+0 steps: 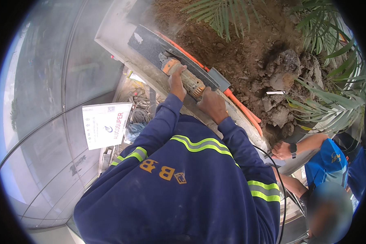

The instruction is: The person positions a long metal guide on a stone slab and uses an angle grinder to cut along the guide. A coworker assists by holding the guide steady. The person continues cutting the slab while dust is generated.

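Both my hands grip an orange power tool (188, 79) with a worn, dusty body. My left hand (177, 83) holds its front part near the head. My right hand (211, 105) holds the rear handle. The tool's head rests against a dark stone slab (148, 44) lying along a grey concrete kerb (122, 30). A haze of dust hangs over the slab. My dark blue sleeves with reflective stripes reach up from my torso. A black cable (281, 191) trails down on my right.
An orange pipe (242, 107) runs along the kerb beside a soil bed (232, 53) with rocks and palm plants (333, 101). Another person in a blue shirt, with a wristwatch, has a hand (281, 150) at lower right. On the left are glass panels, a white paper sign (105, 124) and tangled wires (138, 114).
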`<state>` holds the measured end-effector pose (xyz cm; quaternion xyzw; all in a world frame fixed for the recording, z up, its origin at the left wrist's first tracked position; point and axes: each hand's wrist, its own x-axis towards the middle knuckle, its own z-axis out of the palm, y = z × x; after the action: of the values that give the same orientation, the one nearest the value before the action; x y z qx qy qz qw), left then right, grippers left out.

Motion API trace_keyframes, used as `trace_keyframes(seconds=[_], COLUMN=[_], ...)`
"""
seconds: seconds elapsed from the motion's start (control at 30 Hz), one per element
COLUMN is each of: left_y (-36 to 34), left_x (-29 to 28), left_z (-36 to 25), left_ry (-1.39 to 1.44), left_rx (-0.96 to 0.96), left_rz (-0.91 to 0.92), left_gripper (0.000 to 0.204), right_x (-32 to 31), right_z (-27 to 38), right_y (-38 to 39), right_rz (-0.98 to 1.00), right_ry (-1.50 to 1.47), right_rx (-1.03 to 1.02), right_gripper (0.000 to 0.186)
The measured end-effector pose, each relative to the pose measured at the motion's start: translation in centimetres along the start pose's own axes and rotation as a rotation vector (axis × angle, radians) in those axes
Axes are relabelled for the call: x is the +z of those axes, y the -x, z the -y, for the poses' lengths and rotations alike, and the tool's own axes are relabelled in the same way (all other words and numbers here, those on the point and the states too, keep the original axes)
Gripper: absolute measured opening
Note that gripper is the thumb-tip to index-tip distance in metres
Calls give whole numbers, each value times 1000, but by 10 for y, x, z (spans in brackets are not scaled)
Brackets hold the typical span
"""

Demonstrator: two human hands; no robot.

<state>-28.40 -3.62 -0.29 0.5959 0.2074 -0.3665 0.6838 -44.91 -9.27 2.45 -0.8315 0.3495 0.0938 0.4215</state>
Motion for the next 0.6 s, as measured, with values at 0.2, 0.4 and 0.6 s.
trace_keyframes(seconds=[0.2,0.4,0.6], left_y=[-7,1,14], left_x=[-6,1,4], left_z=[5,0,1], left_ry=[-42,-56,-22], left_rx=[14,15,42], left_rz=[17,4,20], left_gripper=[28,28,30], right_x=[4,1,-5], right_z=[-5,-2,-2], right_y=[2,0,9], right_rz=[-24,-16,-29], right_ry=[-21,-15,0], right_rx=[-12,-4,-16], right_gripper=[30,31,30])
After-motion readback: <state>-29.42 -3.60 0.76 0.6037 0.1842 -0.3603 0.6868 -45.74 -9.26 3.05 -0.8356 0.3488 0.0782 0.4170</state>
